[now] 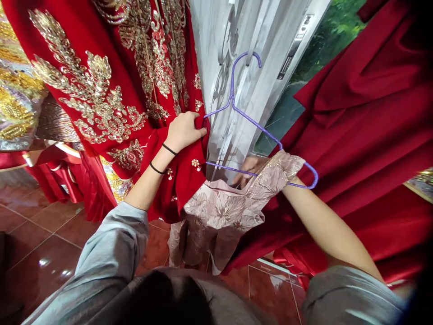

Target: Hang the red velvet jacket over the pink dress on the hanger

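My left hand (pixel 186 131) is closed on a red garment (pixel 182 180) with gold beaded flowers, at the left arm of a purple hanger (pixel 250 118). A pale pink dress (pixel 223 205) with a glittery floral pattern hangs from this hanger, its right shoulder over the hanger's right arm. The dress's left shoulder is hidden by the red cloth. My right hand (pixel 253 166) is behind the pink dress, near the hanger's lower bar. Its fingers look curled, but the dress partly covers them and what they hold is hidden. The hanger's hook points up against a grey metal door.
Behind the hanger stands the grey door (pixel 216 40) with a lock plate (pixel 287 58). Dark red cloth (pixel 365 117) drapes at the right. A red gown with gold embroidery (pixel 98 90) hangs at the left, beside gold-and-silver sequined cloth (pixel 16 104). The floor (pixel 43 248) is reddish tile.
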`<state>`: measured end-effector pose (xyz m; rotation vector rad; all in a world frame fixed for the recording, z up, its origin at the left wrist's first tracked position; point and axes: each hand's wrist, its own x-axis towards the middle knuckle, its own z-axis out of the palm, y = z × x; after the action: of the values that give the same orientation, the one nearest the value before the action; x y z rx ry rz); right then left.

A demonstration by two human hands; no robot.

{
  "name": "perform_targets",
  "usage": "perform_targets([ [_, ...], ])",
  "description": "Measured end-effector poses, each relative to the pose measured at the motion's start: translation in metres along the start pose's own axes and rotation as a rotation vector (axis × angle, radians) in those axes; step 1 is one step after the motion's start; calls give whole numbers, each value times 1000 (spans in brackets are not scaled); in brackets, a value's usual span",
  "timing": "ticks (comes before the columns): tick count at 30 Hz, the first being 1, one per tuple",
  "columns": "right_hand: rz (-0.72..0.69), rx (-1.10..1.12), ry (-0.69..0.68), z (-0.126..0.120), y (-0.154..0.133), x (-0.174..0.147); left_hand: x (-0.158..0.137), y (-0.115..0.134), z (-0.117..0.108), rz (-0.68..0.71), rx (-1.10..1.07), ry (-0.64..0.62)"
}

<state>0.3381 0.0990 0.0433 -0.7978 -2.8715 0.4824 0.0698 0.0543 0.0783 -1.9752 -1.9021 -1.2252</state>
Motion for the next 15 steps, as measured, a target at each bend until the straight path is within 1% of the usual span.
perform_targets([
  [1, -39, 159, -90, 8, -11, 9, 1, -1, 2, 3, -14, 3],
  [2, -84, 317, -148, 16, -20, 20, 2, -2, 3, 4, -25, 13],
  [3, -126, 447, -170, 24, -29, 31, 2, -3, 5, 3, -34, 26],
  [4, -160, 533, -142, 31, -35, 42, 2, -4, 6, 4, -43, 43],
  [6, -202, 555, -41, 45, -41, 62, 1, -4, 7, 13, -58, 78],
  [7, -204, 516, -20, 50, -42, 70, 1, -4, 8, 16, -59, 90],
  [9, -121, 300, 28, 52, -40, 79, 0, -4, 7, 10, -50, 94],
  [10, -41, 147, 69, 51, -38, 80, 0, -4, 7, -1, -43, 90],
  [12, 163, -126, 187, 45, -35, 79, 0, -5, 7, -27, -36, 80],
  [13, 257, -208, 259, 42, -34, 78, 0, -5, 7, -32, -43, 80],
  [15, 411, -263, 405, 42, -33, 75, 0, -7, 8, -23, -75, 94],
])
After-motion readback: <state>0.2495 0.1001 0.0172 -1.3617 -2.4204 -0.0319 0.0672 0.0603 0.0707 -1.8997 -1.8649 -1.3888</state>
